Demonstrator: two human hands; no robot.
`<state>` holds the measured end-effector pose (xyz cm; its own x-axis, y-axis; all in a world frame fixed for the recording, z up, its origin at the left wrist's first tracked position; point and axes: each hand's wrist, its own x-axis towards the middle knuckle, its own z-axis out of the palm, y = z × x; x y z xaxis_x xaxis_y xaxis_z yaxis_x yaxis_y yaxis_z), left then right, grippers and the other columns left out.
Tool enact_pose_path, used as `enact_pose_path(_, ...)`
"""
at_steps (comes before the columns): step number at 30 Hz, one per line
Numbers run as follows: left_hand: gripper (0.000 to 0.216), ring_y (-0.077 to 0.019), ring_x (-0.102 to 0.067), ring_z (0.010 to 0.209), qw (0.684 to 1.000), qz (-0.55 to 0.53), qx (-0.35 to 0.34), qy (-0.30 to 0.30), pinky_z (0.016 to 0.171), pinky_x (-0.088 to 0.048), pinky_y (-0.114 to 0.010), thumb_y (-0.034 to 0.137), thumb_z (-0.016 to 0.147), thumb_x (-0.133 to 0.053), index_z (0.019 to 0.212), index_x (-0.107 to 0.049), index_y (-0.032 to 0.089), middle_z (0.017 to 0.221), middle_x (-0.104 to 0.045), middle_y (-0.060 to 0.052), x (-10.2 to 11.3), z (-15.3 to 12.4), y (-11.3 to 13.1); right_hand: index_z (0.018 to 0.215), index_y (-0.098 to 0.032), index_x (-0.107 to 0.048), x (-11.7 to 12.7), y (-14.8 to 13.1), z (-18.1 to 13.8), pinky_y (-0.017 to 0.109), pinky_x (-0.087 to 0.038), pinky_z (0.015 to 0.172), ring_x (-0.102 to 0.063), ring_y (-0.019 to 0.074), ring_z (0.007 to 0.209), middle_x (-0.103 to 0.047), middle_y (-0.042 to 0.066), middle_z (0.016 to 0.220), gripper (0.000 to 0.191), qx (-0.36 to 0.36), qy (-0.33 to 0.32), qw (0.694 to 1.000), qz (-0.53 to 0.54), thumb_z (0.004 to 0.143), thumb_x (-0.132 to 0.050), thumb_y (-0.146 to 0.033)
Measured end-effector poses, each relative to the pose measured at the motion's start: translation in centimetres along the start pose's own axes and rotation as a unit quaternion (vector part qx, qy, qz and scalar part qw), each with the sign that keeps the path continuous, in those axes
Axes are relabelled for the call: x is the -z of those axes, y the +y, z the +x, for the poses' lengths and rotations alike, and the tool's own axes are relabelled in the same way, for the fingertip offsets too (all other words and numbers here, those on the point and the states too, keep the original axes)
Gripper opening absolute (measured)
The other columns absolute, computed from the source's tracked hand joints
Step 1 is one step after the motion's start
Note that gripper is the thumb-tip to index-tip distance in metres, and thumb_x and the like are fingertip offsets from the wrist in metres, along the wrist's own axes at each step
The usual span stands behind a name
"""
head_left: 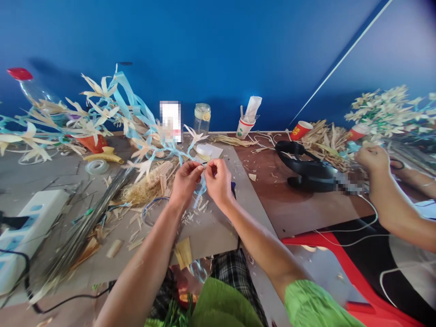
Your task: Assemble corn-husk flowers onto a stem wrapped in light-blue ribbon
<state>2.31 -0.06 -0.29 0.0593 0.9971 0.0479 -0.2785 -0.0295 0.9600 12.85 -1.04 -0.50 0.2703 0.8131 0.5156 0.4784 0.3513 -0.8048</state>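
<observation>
My left hand and my right hand meet over the middle of the table, both pinched on a thin blue ribbon strip that hangs down between them. The strip runs up to a branch of pale corn-husk flowers with blue ribbon that lies across the table to the left. A corn cob with loose husk rests just left of my left hand. Husk scraps litter the grey sheet below my hands.
A white power strip and a bundle of thin wires lie at the left, a tape roll behind them. A jar and paper cups stand at the back. Another person's hand works at the right, near black headphones.
</observation>
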Motion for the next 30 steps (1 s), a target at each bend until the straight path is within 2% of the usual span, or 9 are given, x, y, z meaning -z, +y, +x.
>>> enact_pose_path(3,0.025,-0.006,-0.043,0.053,0.999,-0.046,0.009,0.012,0.052,-0.034,-0.021,0.035,0.07,-0.07,0.067,-0.056,0.014,0.058,-0.05,0.004,-0.1,0.1,-0.3,0.077,-0.021,-0.047,-0.1,0.1,-0.6,0.028,-0.043,0.07,-0.054,0.0155,0.071,-0.056,0.004,0.075,0.009,0.09,-0.014,0.994,-0.061,0.085,-0.045,-0.022)
enact_pose_path(5,0.028,-0.0057,-0.042,0.051,0.997,-0.072,0.017,0.016,0.051,-0.033,-0.021,0.034,0.069,-0.071,0.061,-0.053,0.014,0.055,-0.048,0.004,0.1,0.3,-0.5,0.076,-0.021,-0.048,-0.2,0.1,-0.8,0.029,-0.043,0.073,-0.054,0.0161,0.074,-0.057,0.005,0.076,0.012,0.11,-0.028,0.991,-0.063,0.087,-0.043,-0.023)
enact_pose_path(9,0.025,-0.0054,-0.041,0.049,0.997,-0.065,0.025,0.012,0.048,-0.031,-0.021,0.033,0.067,-0.072,0.064,-0.056,0.014,0.055,-0.049,0.004,0.8,0.7,-0.4,0.077,-0.02,-0.051,-0.4,0.2,-0.4,0.028,-0.045,0.069,-0.056,0.0149,0.069,-0.06,0.004,0.075,0.013,0.008,-0.061,0.998,0.03,0.086,-0.048,-0.03)
enact_pose_path(13,0.024,-0.0048,-0.035,0.044,0.996,-0.054,0.053,-0.045,0.043,-0.025,-0.02,0.033,0.068,-0.071,0.071,-0.056,0.014,0.053,-0.045,0.005,1.1,0.7,0.5,0.079,-0.02,-0.053,-0.2,0.4,0.3,0.026,-0.045,0.06,-0.054,0.0134,0.06,-0.06,0.0,0.07,0.013,-0.104,-0.107,0.982,0.118,0.079,-0.056,-0.033)
enact_pose_path(20,0.025,-0.0048,-0.033,0.044,0.997,-0.027,0.045,-0.049,0.044,-0.024,-0.02,0.033,0.066,-0.07,0.068,-0.053,0.016,0.051,-0.039,0.006,0.9,0.6,1.2,0.075,-0.02,-0.054,0.0,0.4,0.3,0.027,-0.045,0.066,-0.054,0.0135,0.064,-0.06,0.001,0.071,0.01,-0.065,-0.091,0.989,0.097,0.077,-0.057,-0.029)
enact_pose_path(22,0.024,-0.0054,-0.034,0.045,0.996,-0.032,0.042,-0.074,0.045,-0.027,-0.021,0.033,0.067,-0.07,0.067,-0.053,0.016,0.052,-0.04,0.005,1.2,0.8,1.0,0.074,-0.02,-0.054,-0.1,0.5,0.4,0.026,-0.044,0.06,-0.052,0.012,0.059,-0.057,-0.002,0.064,0.013,-0.119,-0.126,0.973,0.15,0.075,-0.06,-0.031)
enact_pose_path(26,0.025,-0.0081,-0.042,0.048,0.986,-0.08,0.058,-0.135,0.052,-0.038,-0.024,0.036,0.068,-0.071,0.071,-0.057,0.016,0.051,-0.042,0.005,1.8,0.9,1.0,0.071,-0.019,-0.051,-0.2,0.4,0.8,0.024,-0.042,0.054,-0.051,0.0098,0.052,-0.052,-0.005,0.058,0.029,-0.236,-0.181,0.903,0.309,0.064,-0.07,-0.039)
enact_pose_path(28,0.025,-0.0093,-0.045,0.049,0.98,-0.105,0.062,-0.155,0.055,-0.042,-0.025,0.036,0.067,-0.073,0.074,-0.06,0.016,0.05,-0.043,0.005,1.9,0.8,1.3,0.072,-0.019,-0.051,-0.1,0.2,0.9,0.023,-0.041,0.054,-0.05,0.0092,0.051,-0.052,-0.005,0.058,0.032,-0.256,-0.196,0.878,0.353,0.061,-0.073,-0.039)
enact_pose_path(30,0.024,-0.0101,-0.048,0.051,0.977,-0.121,0.062,-0.164,0.057,-0.043,-0.026,0.034,0.067,-0.074,0.077,-0.062,0.016,0.051,-0.044,0.004,1.8,0.6,1.5,0.073,-0.019,-0.051,0.0,0.0,0.8,0.023,-0.04,0.054,-0.049,0.0088,0.051,-0.052,-0.005,0.058,0.03,-0.242,-0.201,0.879,0.359,0.063,-0.071,-0.038)
